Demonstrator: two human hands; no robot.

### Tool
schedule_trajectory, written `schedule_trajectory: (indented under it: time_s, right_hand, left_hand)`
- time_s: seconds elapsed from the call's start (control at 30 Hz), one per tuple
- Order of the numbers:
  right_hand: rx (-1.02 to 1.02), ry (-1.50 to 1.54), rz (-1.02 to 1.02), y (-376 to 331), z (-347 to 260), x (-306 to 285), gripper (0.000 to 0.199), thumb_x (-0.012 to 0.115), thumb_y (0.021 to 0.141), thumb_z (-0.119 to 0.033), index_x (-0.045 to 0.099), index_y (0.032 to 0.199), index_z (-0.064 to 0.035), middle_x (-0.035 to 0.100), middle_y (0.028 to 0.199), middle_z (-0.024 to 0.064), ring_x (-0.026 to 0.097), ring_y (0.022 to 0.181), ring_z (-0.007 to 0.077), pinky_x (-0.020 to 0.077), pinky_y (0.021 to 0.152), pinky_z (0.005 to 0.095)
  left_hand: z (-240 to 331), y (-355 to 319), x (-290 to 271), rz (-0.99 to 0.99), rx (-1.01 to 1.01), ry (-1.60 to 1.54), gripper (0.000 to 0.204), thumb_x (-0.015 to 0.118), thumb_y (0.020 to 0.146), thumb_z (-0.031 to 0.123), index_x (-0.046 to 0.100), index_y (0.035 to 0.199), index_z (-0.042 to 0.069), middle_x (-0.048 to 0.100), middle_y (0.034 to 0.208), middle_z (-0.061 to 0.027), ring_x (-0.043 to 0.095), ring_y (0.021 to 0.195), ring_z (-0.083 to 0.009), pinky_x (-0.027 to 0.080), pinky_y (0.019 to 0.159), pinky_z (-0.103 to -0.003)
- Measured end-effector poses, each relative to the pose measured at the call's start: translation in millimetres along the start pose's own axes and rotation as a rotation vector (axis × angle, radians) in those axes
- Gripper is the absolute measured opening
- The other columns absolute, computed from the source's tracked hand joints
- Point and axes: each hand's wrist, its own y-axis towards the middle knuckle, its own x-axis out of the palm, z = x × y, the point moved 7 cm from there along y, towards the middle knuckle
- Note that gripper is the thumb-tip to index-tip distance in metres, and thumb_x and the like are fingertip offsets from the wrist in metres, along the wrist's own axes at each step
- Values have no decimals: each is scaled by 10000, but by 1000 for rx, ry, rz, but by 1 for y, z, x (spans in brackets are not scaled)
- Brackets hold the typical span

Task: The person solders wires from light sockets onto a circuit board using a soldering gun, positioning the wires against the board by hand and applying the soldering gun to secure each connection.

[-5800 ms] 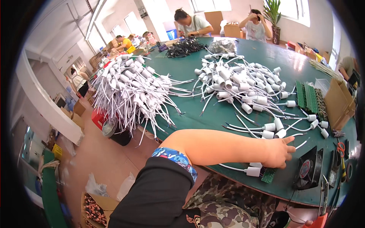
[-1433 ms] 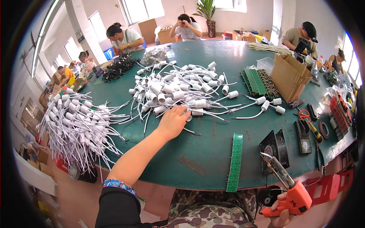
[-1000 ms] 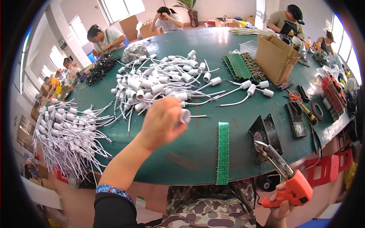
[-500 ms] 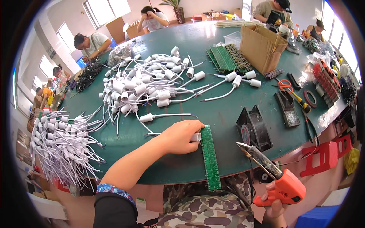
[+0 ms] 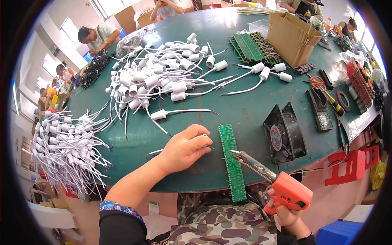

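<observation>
My left hand point(image 5: 185, 148) rests on the green table point(image 5: 245, 110), closed over a white lamp socket whose thin wires trail out to the left, right beside a long green circuit board strip point(image 5: 232, 161). My right hand point(image 5: 289, 214) grips an orange soldering gun point(image 5: 281, 185) below the table edge. The gun's metal tip point(image 5: 234, 152) touches the strip near its middle.
A pile of white wired sockets point(image 5: 157, 79) lies beyond my left hand, and another bunch point(image 5: 67, 147) hangs over the left edge. A black fan point(image 5: 284, 132), solder stand point(image 5: 319, 109), scissors point(image 5: 316, 83), cardboard box point(image 5: 292, 36) and green boards point(image 5: 249, 47) sit right. Other people work at the far side.
My left hand brought a socket from the pile to the strip and now holds it there. The soldering gun rose until its tip reached the strip.
</observation>
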Motion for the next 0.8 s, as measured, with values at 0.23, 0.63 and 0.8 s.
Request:
schedule_trajectory:
  time_s: [0.23, 0.63, 0.8]
  right_hand:
    - [-58, -39, -36, 19, 3, 8, 681, 751, 945, -328, 477, 1446, 44, 686, 1223, 187, 687, 816, 182, 602, 734, 336]
    - [-116, -425, -60, 39, -3, 18, 419, 636, 966, -185, 612, 1296, 72, 701, 1009, 118, 655, 749, 153, 564, 703, 314]
    - [-35, -382, 118, 56, -4, 26, 169, 727, 807, -61, 706, 967, -12, 705, 841, 114, 678, 716, 262, 549, 630, 347]
  left_hand:
    - [-16, -2, 4, -14, -133, -174, 181, 758, 901, 80, 663, 1054, 70, 621, 1201, -108, 672, 909, -278, 556, 774, -363]
    - [-21, 14, 1, 73, -44, 22, 167, 746, 854, 18, 678, 1003, 52, 644, 1154, -132, 655, 930, -298, 547, 790, -378]
    - [-18, 30, 5, 201, 99, 231, 162, 751, 791, 33, 676, 935, 45, 653, 1112, -137, 657, 924, -330, 551, 786, -410]
